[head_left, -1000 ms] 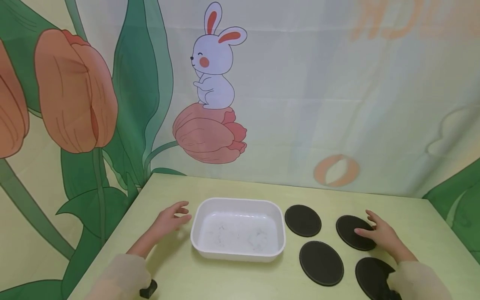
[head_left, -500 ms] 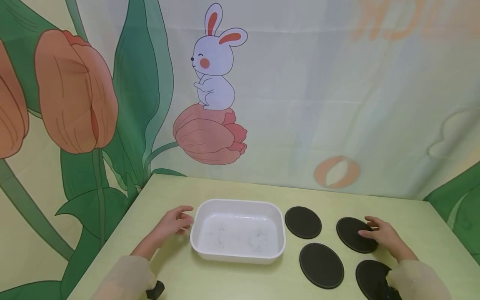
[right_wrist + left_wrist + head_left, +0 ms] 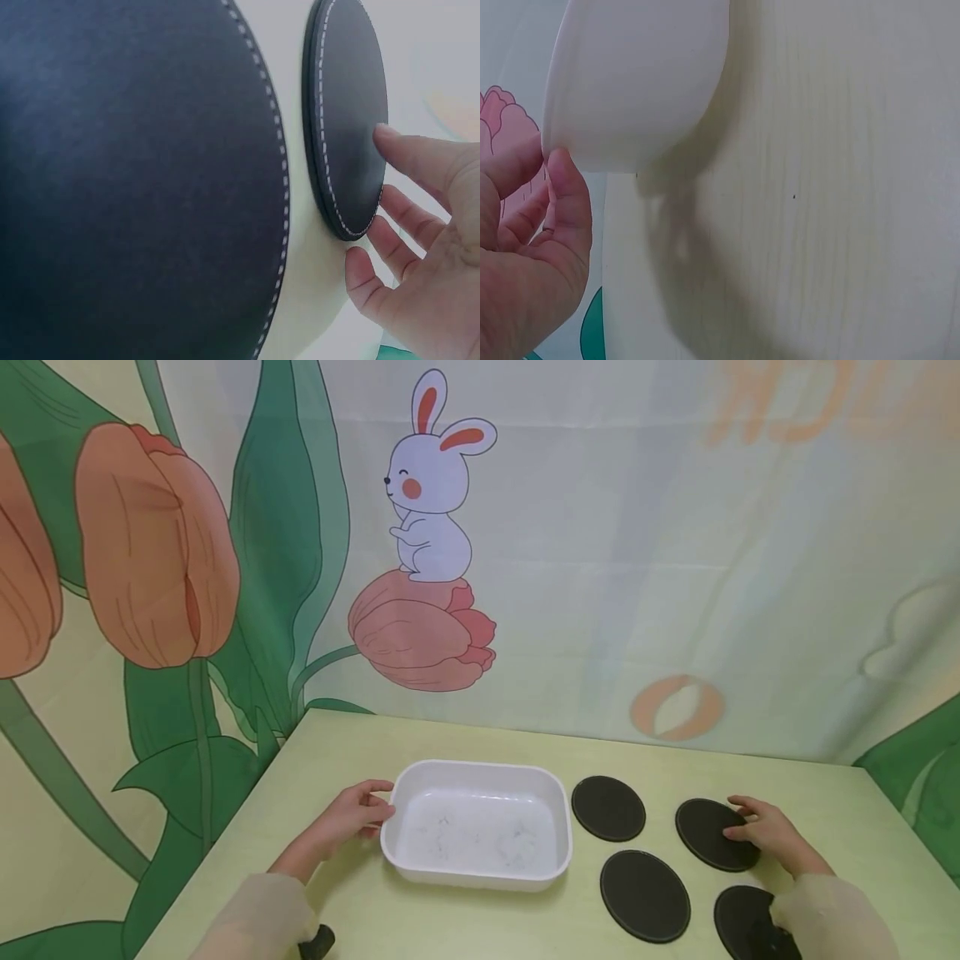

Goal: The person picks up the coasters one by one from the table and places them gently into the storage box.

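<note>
My left hand (image 3: 352, 814) is at the left end of a white rectangular baking dish (image 3: 476, 864). In the left wrist view its thumb and index finger pinch the rim of the dish (image 3: 641, 82), which has marks on its inner bottom. On the other side, my right hand (image 3: 768, 831) grips the right edge of a round black coaster (image 3: 708, 835). Seen from the right wrist, the thumb (image 3: 386, 139) lies over this white-stitched coaster's face and the other fingers are at its edge. The coaster appears flat on the table.
Further black coasters lie around the held one: one (image 3: 608, 808) beside the dish, one (image 3: 645, 896) nearer the front, and one (image 3: 746, 918) partly behind the right sleeve. A printed curtain (image 3: 555, 568) hangs behind the pale table (image 3: 450, 927).
My left hand has moved right and slightly down, from beside the dish onto its rim. The right hand's fingers have lowered and drawn in to the coaster's edge. Dish and coasters hold their places.
</note>
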{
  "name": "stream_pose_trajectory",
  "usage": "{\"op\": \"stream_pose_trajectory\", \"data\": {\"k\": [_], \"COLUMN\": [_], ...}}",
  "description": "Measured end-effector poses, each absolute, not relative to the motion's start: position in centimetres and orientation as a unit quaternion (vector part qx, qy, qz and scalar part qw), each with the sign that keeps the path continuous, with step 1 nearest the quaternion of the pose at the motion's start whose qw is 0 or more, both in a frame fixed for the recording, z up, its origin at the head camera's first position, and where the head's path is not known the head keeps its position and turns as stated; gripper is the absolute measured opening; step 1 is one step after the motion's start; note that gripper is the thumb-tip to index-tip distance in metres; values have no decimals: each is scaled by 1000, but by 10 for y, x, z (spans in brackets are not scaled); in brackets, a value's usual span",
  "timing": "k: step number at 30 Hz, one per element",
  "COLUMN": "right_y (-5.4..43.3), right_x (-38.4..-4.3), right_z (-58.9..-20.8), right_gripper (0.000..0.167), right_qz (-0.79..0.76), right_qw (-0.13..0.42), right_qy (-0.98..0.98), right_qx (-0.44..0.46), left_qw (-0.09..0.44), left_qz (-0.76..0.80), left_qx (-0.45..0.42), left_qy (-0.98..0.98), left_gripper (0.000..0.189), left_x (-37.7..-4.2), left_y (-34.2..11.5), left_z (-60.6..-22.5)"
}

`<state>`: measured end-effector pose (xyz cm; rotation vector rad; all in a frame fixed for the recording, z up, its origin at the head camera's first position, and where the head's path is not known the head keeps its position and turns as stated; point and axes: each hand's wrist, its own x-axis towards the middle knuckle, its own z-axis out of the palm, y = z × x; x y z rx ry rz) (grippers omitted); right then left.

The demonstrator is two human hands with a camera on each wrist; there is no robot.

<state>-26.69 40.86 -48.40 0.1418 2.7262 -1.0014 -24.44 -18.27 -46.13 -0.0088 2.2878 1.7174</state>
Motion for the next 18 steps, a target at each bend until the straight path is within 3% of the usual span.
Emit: {"op": "stream_pose_trajectory", "data": {"k": [18], "right_y": [403], "right_x": [-276], "right_z": [-480], "right_gripper": [57], "right_qz": [-319], "right_qw": [152], "right_qy": [932], "right_qx": [75], "left_qw": [123], "left_qz": [574], "left_qx": [-69], "left_qy": [807], "left_gripper": [38], "left_x": [-253], "left_y": [-175], "left_z": [-465]}}
